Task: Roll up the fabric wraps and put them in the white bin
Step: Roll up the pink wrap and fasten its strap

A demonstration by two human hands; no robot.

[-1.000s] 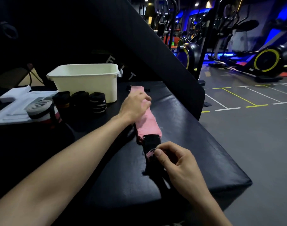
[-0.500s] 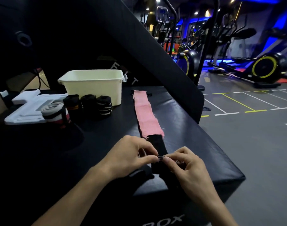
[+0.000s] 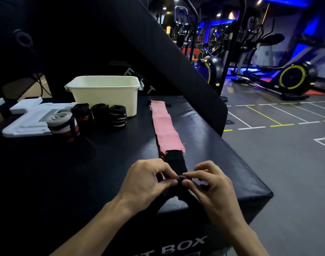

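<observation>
A pink fabric wrap (image 3: 164,126) lies flat and stretched out along the black padded box (image 3: 222,154), running away from me. Its near end is a black strip (image 3: 175,161). My left hand (image 3: 148,180) and my right hand (image 3: 211,183) both pinch that black end between thumb and fingertips, meeting at the middle. The white bin (image 3: 104,93) stands at the back left of the box top. In front of it sit several rolled wraps: three black ones (image 3: 100,115) and a grey, white and red one (image 3: 63,126).
A white foam tray (image 3: 27,121) lies at the far left. A tall black padded panel (image 3: 158,43) leans behind the bin. The box's right edge drops to the gym floor (image 3: 287,163), with exercise machines (image 3: 294,78) beyond.
My left hand left the middle of the pink wrap and came down to its black end, joining my right hand there. The camera view shifted closer.
</observation>
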